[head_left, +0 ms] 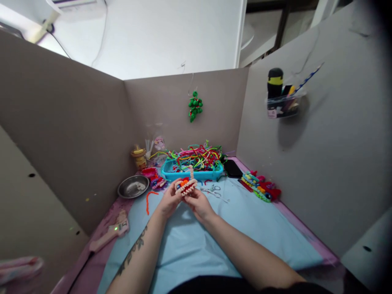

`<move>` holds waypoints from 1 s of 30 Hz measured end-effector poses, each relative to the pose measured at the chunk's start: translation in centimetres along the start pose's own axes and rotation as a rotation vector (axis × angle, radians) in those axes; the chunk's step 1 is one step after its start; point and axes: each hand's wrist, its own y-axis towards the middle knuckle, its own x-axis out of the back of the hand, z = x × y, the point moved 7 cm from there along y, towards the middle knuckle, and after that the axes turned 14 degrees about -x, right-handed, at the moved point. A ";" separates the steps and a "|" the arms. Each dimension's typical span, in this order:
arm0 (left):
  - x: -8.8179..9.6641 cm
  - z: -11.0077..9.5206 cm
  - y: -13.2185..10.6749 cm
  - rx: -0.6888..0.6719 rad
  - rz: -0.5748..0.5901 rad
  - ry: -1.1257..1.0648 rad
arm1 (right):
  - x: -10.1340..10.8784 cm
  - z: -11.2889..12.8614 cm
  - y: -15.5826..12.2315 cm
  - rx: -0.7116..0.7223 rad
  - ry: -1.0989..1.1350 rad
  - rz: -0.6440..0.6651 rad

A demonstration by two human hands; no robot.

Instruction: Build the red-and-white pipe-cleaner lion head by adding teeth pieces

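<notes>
Both my hands hold a small pipe-cleaner figure (185, 185), orange and red with cream loops, above the light blue mat (245, 228). My left hand (169, 201) grips its left side with fingers curled. From below and to the right, my right hand (199, 203) pinches it. A cream pipe-cleaner end sticks up from the figure. Just behind it stands a blue tray (196, 174) heaped with several coloured pipe cleaners (199, 157).
Grey partition walls enclose the desk. A metal bowl (133, 186) and yellow bottle (139, 157) sit left, a pink glue gun (112, 233) near left. Scissors (212, 190), a black phone (232, 168) and finished figures (260, 187) lie right. A green ornament (195, 106) hangs behind; a wall cup (281, 104) holds tools.
</notes>
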 end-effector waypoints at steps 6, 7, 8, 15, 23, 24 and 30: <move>0.5 -0.9 0.1 -0.022 -0.034 0.062 | -0.1 -1.1 -0.4 -0.189 0.081 0.081; 0.5 -1.0 0.1 -0.012 -0.032 0.057 | 0.2 -1.2 -0.3 -0.208 0.105 0.076; 0.5 -1.0 0.1 -0.003 -0.025 0.050 | 0.5 -1.4 -0.2 -0.222 0.129 0.066; -0.2 -1.4 0.0 0.002 0.011 -0.079 | 1.8 -2.0 0.6 -0.210 0.188 0.017; -0.4 0.4 -0.5 0.089 -0.010 -0.067 | 1.6 -1.3 0.7 -0.155 0.278 0.037; -0.2 0.5 -0.5 0.081 -0.035 -0.068 | 1.7 -1.3 0.8 -0.157 0.290 0.031; 0.6 1.0 -0.2 0.016 -0.215 -0.125 | 1.7 -1.8 1.2 -0.174 0.283 0.015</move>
